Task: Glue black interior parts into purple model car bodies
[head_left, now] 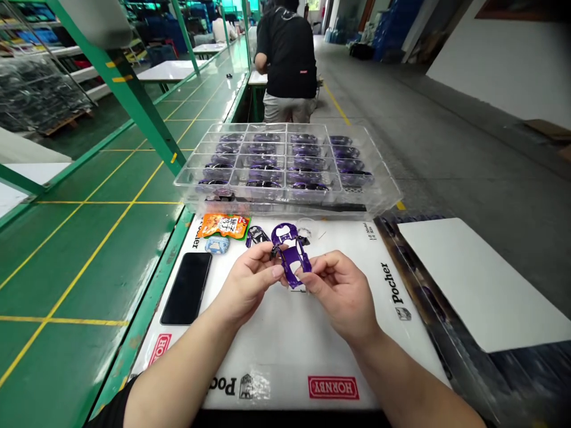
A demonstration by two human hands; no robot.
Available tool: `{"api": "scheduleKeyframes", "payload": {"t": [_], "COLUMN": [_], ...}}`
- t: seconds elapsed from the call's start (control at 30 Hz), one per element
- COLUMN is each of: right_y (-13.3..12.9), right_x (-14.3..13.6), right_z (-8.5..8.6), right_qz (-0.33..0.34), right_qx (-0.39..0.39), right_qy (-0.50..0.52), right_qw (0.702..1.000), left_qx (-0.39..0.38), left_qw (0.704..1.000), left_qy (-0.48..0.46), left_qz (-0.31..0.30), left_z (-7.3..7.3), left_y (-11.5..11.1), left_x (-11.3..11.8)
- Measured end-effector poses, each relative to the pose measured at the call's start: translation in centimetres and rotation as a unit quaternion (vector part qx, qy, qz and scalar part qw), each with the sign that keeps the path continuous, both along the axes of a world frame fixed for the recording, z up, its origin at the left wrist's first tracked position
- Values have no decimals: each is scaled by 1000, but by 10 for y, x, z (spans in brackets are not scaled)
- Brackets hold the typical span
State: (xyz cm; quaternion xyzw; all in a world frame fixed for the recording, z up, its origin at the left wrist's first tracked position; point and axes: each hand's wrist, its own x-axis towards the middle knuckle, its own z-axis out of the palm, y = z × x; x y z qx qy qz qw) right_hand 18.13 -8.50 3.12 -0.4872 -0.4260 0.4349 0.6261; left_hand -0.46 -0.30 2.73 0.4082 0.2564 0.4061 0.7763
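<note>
both hands, left hand (247,279) and right hand (341,291), pinch a purple car shell (292,252) over the white logo-printed table (285,339); factory aisle (401,119) behind, green floor (89,238) alongside.

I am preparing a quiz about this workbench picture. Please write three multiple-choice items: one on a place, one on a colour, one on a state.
1. Where does the phone lie?
A. left of the hands
B. inside the tray
C. on the floor

2. What colour is the car body?
A. red
B. purple
C. yellow

3. How is the car body held?
A. by both hands
B. by one hand
C. by no hand

Key: 1 A, it lies on the white mat; 2 B, glossy purple; 3 A, left hand and right hand pinch it.
</note>
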Motion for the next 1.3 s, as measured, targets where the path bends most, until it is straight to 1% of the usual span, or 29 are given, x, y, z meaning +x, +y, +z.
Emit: {"api": "scheduleKeyframes", "payload": {"t": [0.23,0.43,0.57,0.67,0.73,0.8,0.9,0.97,1.03,1.17,1.3], "right_y": [6,7,1,-1,0,1,3,3,2,2,4], "right_x": [0,-1,0,2,3,5,10,13,17,19,15], "right_z": [-6,-11,-13,-11,-10,-9,-9,-8,-6,-1,1], "right_qz": [-24,-11,5,23,14,-4,-12,-2,16,43,21], "right_qx": [-12,-7,6,45,62,62,48,44,49,77,84], "right_qy": [-26,-55,-86,-93,-102,-98,-54,-29,-25,-72,-119], "right_qw": [999,998,996,994,993,993,997,999,998,993,989], "left_qx": [1,-31,-51,-63,-70,-75,-87,-96,-102,-101,-115], "left_qw": [1000,999,998,997,996,996,995,994,993,992,991], "left_qy": [1,-1,-17,-36,-45,-51,-57,-57,-57,-38,-19], "left_qz": [-26,-36,-31,-26,-20,-9,3,-11,-34,-62,-69], "left_z": [1,4,3,4,4,4,3,3,3,2,0], "left_y": [4,6,8,10,10,9,3,-2,-7,-12,-14], "left_x": [2,1,-2,-6,-8,-10,-9,-6,-3,3,6]}}
